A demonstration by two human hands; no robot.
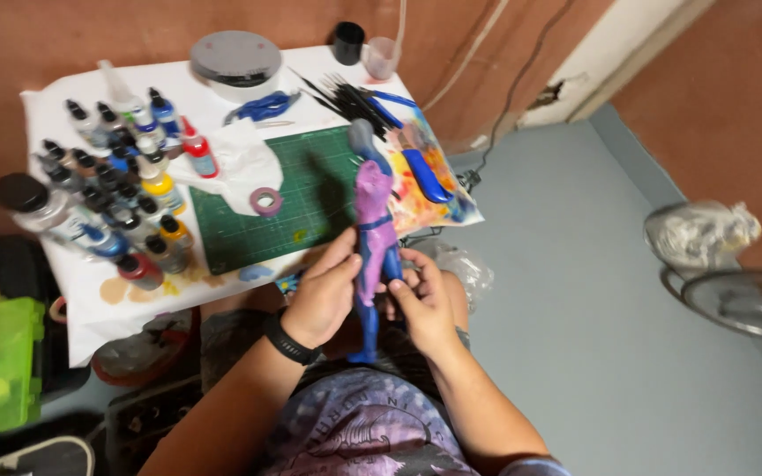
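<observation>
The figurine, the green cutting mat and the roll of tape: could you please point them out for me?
figurine (370, 203), head view, on its purple torso.
green cutting mat (310, 207), head view, on a bare middle part.
roll of tape (265, 201), head view, on its ring.

Paint bottles (116, 189) are crowding the table's left; brushes (354, 97) and a blue knife (423, 172) are blocking its upper right. The green cutting mat (310, 189) is lying mostly open (a tape roll (265, 201) sits there). Grey floor (575, 291) is lying open at right.
</observation>
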